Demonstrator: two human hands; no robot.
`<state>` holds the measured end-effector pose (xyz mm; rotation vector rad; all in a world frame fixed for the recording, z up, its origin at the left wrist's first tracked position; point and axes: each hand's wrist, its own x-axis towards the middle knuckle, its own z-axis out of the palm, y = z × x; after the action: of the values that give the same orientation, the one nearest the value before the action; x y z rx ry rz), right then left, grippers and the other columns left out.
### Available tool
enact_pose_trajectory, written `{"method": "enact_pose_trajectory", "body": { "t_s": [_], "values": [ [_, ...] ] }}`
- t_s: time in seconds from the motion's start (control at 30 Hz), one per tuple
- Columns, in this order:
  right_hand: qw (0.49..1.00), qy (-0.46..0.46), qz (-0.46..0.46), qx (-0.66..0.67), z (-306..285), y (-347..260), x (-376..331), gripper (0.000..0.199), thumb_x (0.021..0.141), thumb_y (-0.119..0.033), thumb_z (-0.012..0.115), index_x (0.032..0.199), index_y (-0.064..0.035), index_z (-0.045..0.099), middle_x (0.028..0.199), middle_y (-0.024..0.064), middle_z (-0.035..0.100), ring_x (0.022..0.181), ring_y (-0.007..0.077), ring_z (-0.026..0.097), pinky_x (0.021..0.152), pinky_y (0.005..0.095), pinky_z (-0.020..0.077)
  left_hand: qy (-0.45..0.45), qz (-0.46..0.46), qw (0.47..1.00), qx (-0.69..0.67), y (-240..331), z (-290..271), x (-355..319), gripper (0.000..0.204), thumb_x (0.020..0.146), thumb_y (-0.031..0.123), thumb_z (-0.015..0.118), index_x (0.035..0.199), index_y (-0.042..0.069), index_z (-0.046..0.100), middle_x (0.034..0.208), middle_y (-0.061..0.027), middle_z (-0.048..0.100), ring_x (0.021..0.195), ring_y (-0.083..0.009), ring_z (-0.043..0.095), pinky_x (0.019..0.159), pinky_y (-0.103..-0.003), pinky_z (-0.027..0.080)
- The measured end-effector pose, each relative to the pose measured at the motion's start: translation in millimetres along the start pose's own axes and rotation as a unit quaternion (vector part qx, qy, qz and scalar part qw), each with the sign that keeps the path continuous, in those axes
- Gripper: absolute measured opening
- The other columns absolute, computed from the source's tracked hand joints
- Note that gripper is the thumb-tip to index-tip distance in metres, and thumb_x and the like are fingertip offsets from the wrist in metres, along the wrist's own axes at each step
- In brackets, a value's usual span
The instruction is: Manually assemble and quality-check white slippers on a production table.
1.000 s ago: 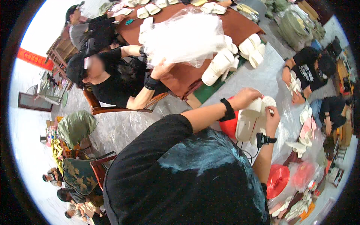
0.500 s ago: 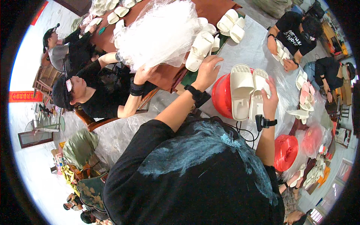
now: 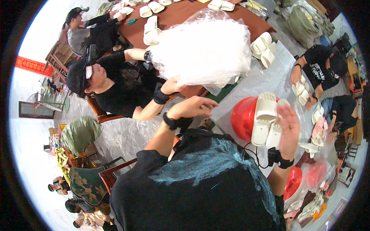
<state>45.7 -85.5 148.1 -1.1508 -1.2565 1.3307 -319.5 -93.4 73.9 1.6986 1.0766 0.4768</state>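
A pair of cream slippers leans on a red, shiny round thing (image 3: 243,119) on the grey table (image 3: 231,82). The left slipper (image 3: 263,123) shows fully, while the right slipper (image 3: 274,133) is partly behind my right hand (image 3: 289,125). That hand is slightly blurred, its fingers stretched upward beside the right slipper; I cannot tell whether it touches. My left hand (image 3: 191,107) hovers left of the red thing with nothing in it, fingers extended to the right. Just beyond it, a co-worker's hand (image 3: 172,85) is at a large bundle of clear plastic film (image 3: 204,50).
Another cream pair (image 3: 264,49) lies at the far edge of the brown table (image 3: 169,17). At right, a co-worker handles slippers (image 3: 300,90). More red round things (image 3: 293,183) and slippers are at the lower right. A wooden chair (image 3: 106,179) stands behind on the left.
My left hand has drawn back left, away from slippers at the brown table's edge. The co-worker's plastic bundle has moved right, over where those slippers showed. The whole view has shifted.
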Motion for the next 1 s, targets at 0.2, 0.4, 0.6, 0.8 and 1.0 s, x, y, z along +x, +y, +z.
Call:
{"method": "enact_pose_trajectory", "body": {
  "t_s": [0.2, 0.4, 0.6, 0.8, 1.0],
  "values": [
    [0.933, -0.231, 0.237, 0.141, 94.1, 63.9, 45.5, 0.053, 0.093, -0.02, 0.056, 0.139, -0.0039, 0.035, 0.126, 0.0134, 0.054, 0.114, 0.021, 0.054, 0.094, 0.0333, 0.043, 0.316, 0.249, 0.895, -0.191, 46.4, -111.9, -68.2, 0.032, 0.083, 0.003, 0.063, 0.114, -0.004, 0.059, 0.104, -0.0147, 0.066, 0.095, -0.0192, 0.063, 0.085, -0.031, 0.049],
    [0.93, -0.319, 0.179, -0.043, 148.0, 182.9, 94.9, 0.052, 0.089, -0.026, 0.063, 0.134, -0.008, 0.046, 0.127, 0.0078, 0.055, 0.114, 0.0203, 0.053, 0.098, 0.0385, 0.0408, 0.41, 0.159, 0.866, 0.239, 29.3, -144.8, -7.4, 0.041, 0.079, 0.01, 0.069, 0.118, 0.005, 0.06, 0.117, -0.0119, 0.06, 0.112, -0.0261, 0.055, 0.098, -0.038, 0.042],
    [0.911, -0.388, 0.012, -0.14, 201.9, 145.1, 83.1, 0.056, 0.081, -0.034, 0.07, 0.129, -0.0122, 0.052, 0.125, 0.0072, 0.055, 0.122, 0.0217, 0.046, 0.104, 0.0374, 0.0333, 0.201, 0.148, 0.912, 0.325, 14.1, -68.1, 22.3, 0.055, 0.082, 0.032, 0.067, 0.131, 0.014, 0.051, 0.122, -0.0166, 0.051, 0.121, -0.0375, 0.043, 0.102, -0.047, 0.035],
    [0.961, -0.275, -0.003, 0.035, 205.0, 113.1, 87.4, 0.047, 0.084, -0.026, 0.068, 0.125, -0.0083, 0.055, 0.125, 0.0096, 0.055, 0.122, 0.0208, 0.046, 0.104, 0.0352, 0.0336, 0.24, 0.093, 0.927, 0.273, 21.8, -44.2, 48.5, 0.052, 0.088, 0.039, 0.058, 0.133, 0.015, 0.048, 0.125, -0.0195, 0.046, 0.118, -0.038, 0.044, 0.098, -0.047, 0.035],
    [0.957, -0.177, -0.082, 0.215, 214.8, 98.7, 84.2, 0.038, 0.085, -0.023, 0.066, 0.118, -0.0057, 0.058, 0.126, 0.0097, 0.056, 0.116, 0.0216, 0.052, 0.097, 0.0358, 0.0412, 0.331, 0.16, 0.922, 0.117, 40.8, -47.1, 60.5, 0.048, 0.089, 0.04, 0.056, 0.126, 0.01, 0.053, 0.125, -0.0229, 0.045, 0.117, -0.0384, 0.044, 0.099, -0.048, 0.033]
  ]
}}
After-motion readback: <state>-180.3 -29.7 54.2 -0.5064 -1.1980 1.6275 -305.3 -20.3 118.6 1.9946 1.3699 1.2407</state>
